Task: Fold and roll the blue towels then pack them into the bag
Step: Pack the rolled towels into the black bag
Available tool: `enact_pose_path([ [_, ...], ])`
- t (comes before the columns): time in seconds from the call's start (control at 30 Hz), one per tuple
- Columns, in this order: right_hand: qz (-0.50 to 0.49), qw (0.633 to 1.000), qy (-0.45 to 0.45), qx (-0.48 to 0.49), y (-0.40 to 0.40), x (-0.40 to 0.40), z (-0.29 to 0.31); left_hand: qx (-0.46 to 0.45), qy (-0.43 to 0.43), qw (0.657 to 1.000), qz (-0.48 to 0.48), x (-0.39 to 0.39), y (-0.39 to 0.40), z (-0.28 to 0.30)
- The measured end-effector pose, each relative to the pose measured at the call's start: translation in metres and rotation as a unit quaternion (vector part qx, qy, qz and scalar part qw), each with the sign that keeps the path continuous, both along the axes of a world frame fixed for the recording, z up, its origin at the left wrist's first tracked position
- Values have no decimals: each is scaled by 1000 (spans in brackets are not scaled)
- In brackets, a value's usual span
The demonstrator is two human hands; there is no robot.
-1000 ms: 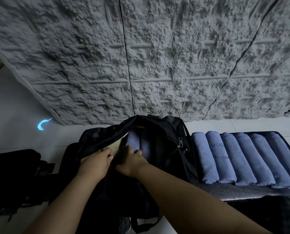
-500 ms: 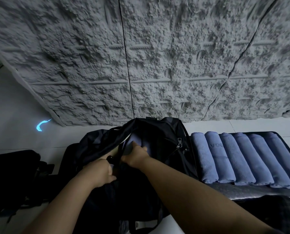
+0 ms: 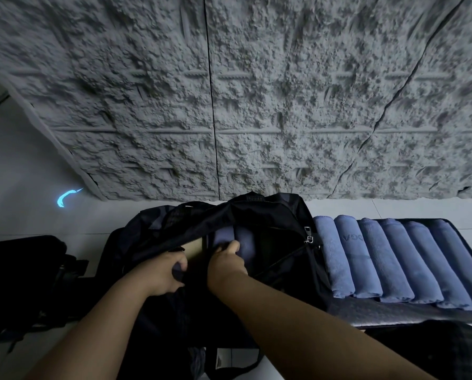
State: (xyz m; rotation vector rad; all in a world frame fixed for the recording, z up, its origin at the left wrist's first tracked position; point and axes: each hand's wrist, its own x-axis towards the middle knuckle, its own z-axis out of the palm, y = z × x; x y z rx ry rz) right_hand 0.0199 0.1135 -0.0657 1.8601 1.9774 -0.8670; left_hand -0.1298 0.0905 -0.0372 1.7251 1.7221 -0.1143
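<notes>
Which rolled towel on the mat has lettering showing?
The second rolled towel from the bag: faint letters show on its upper part; the other five are plain.

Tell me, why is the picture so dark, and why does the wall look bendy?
Head view: dim light, so the black bag hides its details in shadow; the blue rolled towels show clearly. The wide lens bends the rough wall outward, and a small blue glow shines on the floor.
</notes>
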Motion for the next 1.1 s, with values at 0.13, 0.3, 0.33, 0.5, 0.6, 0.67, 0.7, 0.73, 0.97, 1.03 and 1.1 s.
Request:
enact_pose_path([
  [0.13,44,997,-24,51,3,5,17,-21,0,1000,-16,2,5,3],
  [0.3,115,993,-28,21,11,23,30,-27,-20,999,-18,-1,6,2],
  [0.33,106,994,-10,-4,11,27,28,-23,-21,999,-19,-1,6,1],
  [0.5,121,991,-11,-48,7,34,24,-39,-7,998,-40,-4,7,-2],
  [0.6,113,992,-12,-51,1,38,20,-43,-6,998,-48,-4,7,-2],
  [0.67,117,993,10,-11,-6,43,25,-34,9,998,-54,-2,6,-2],
  [0.7,122,992,28,22,-12,46,31,-23,21,998,-56,-1,4,-3],
  [0.73,131,989,48,54,-18,49,37,-11,31,998,-53,0,1,-3],
  [0.97,166,908,202,327,-46,87,66,189,188,955,-134,2,-24,-5],
  [1.03,148,877,218,402,-50,108,67,238,180,941,-161,1,-27,2],
  [1.1,106,860,225,446,-52,130,69,296,188,917,-188,-2,-29,5],
])
